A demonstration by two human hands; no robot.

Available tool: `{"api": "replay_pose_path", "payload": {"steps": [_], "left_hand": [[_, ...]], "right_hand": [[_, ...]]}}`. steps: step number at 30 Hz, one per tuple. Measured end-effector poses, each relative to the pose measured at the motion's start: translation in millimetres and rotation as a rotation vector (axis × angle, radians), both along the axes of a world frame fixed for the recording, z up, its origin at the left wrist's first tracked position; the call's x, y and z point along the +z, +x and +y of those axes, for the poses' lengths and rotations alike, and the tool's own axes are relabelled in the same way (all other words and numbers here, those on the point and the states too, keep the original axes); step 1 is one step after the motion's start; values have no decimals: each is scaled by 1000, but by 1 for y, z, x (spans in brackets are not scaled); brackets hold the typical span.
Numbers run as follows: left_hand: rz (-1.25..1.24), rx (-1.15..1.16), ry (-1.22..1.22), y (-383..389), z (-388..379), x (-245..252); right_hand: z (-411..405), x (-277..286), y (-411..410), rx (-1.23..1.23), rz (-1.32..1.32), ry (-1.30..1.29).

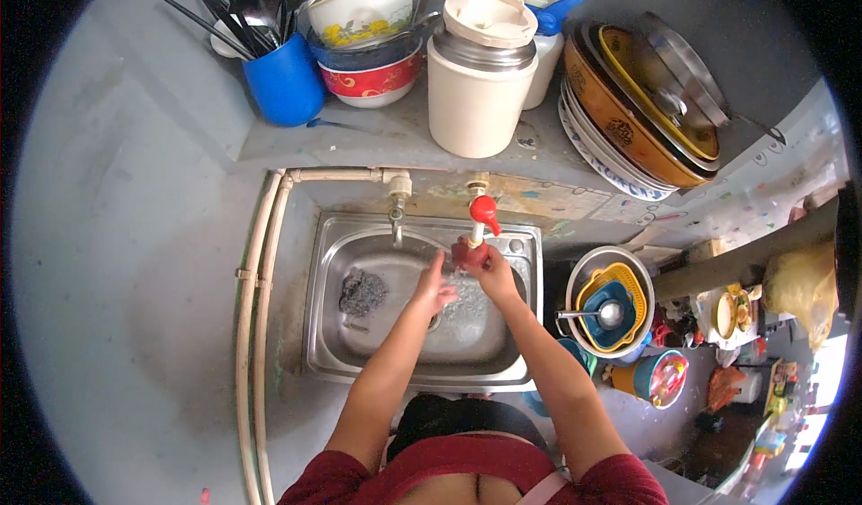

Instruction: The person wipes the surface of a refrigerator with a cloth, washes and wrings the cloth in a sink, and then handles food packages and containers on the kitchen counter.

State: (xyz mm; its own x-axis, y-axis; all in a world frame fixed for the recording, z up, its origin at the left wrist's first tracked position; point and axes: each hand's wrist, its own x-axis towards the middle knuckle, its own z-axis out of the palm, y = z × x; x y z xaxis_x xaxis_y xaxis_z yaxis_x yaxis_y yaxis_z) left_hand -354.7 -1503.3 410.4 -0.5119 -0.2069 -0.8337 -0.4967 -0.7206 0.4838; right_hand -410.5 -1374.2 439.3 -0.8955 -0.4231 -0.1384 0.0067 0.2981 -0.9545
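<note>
Over the stainless steel sink [377, 360], my right hand [498, 277] holds a dark red item [469, 252] directly under the plastic tap with a red handle [483, 212]. What exactly the item is cannot be made out. Running water [465, 303] splashes into the right part of the basin. My left hand [434, 288] is just left of the item, its fingers apart and nothing in them. A grey steel-wool scourer [363, 293] lies on the basin floor at the left. Behind it, a metal tap [396, 219] points down.
On the ledge above stand a blue utensil holder [284, 84], stacked bowls [370, 77], a cream insulated container [478, 97] and tilted plates and pans [626, 114]. Pipes [252, 316] run down the left wall. Nested basins and baskets [609, 303] sit right of the sink.
</note>
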Motion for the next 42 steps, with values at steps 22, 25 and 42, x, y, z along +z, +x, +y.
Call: {"api": "replay_pose_path", "payload": {"steps": [22, 25, 42], "left_hand": [[547, -447, 376, -6, -13, 18], [525, -553, 262, -14, -2, 30], [594, 12, 395, -24, 16, 1]], "right_hand": [[-22, 9, -35, 217, -504, -216], [-21, -13, -51, 273, -361, -120], [-31, 76, -38, -135, -80, -355]]}}
